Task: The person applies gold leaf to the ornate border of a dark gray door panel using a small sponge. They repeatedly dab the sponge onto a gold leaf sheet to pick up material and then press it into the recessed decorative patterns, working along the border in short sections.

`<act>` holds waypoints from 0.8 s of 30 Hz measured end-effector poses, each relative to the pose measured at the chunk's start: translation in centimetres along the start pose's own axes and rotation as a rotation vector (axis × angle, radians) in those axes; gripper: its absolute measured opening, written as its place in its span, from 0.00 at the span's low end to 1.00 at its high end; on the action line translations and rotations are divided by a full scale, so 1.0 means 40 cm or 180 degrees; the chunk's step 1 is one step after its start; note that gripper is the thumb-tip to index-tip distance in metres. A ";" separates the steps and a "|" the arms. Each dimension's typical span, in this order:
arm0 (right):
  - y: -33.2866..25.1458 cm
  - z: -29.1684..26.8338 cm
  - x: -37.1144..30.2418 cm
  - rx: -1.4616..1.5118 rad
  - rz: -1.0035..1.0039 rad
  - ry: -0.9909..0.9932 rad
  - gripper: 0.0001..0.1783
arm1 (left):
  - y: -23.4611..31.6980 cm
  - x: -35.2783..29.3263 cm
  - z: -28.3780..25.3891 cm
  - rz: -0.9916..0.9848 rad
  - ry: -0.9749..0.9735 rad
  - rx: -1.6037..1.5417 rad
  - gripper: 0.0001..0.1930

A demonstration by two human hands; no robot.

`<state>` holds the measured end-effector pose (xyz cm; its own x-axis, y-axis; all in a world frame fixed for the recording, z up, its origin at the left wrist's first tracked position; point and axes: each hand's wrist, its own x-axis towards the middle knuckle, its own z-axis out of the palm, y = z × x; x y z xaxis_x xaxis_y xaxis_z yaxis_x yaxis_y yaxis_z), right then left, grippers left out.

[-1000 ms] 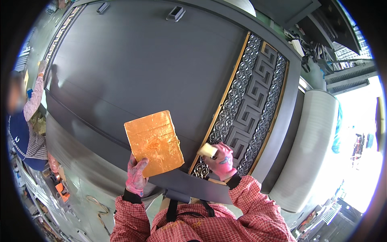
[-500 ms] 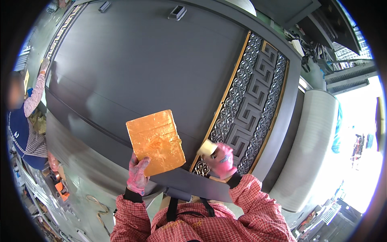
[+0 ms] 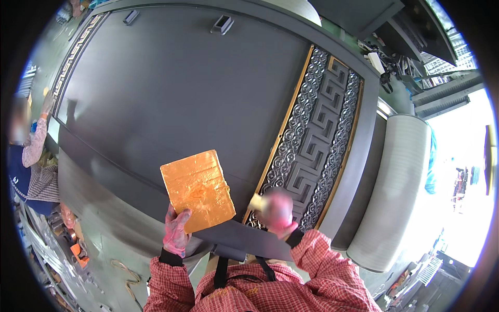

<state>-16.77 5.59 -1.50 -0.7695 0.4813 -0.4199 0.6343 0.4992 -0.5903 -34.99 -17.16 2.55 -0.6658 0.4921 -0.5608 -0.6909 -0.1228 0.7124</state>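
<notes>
My gloved left hand (image 3: 176,231) is closed on the lower edge of a square board (image 3: 200,182) coated with gold-orange paint. It holds the board tilted over the near part of a dark grey door panel (image 3: 182,93). My gloved right hand (image 3: 278,210), blurred by motion, grips a pale yellow sponge (image 3: 256,202). The sponge is at the gold-painted edge strip (image 3: 283,127) near the close end of a relief band (image 3: 314,140). This band has scrolls along both sides and a raised key pattern down its middle. Whether the sponge touches the strip I cannot tell.
A co-worker (image 3: 36,156) at the far left reaches to another patterned band (image 3: 75,52). Two small grey rectangular fittings stand on the panel, one of them a hollow box (image 3: 222,24). A big roll of whitish sheeting (image 3: 392,197) lies along the right side.
My right hand and the sponge have moved a little left along the panel's near side. The board stays in my left hand. The co-worker's hand has shifted down the far-left band.
</notes>
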 end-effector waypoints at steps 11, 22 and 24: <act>-0.033 -0.141 -0.135 0.2185 0.0371 0.1392 0.19 | 0.033 -0.072 0.001 -0.0033 -0.0223 0.0062 0.26; -0.090 -0.224 -0.217 0.2213 -0.0087 0.1991 0.24 | 0.084 -0.144 -0.006 0.0004 -0.0421 0.0018 0.27; -0.146 -0.225 -0.228 0.2469 -0.0077 0.1681 0.23 | 0.068 -0.148 -0.024 -0.0034 -0.0464 -0.0071 0.28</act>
<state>-12.77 4.76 11.98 -0.5278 0.8367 -0.1464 0.2452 -0.0149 -0.9694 -33.19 -21.25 7.39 -0.6116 0.6132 -0.5000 -0.7048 -0.1351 0.6964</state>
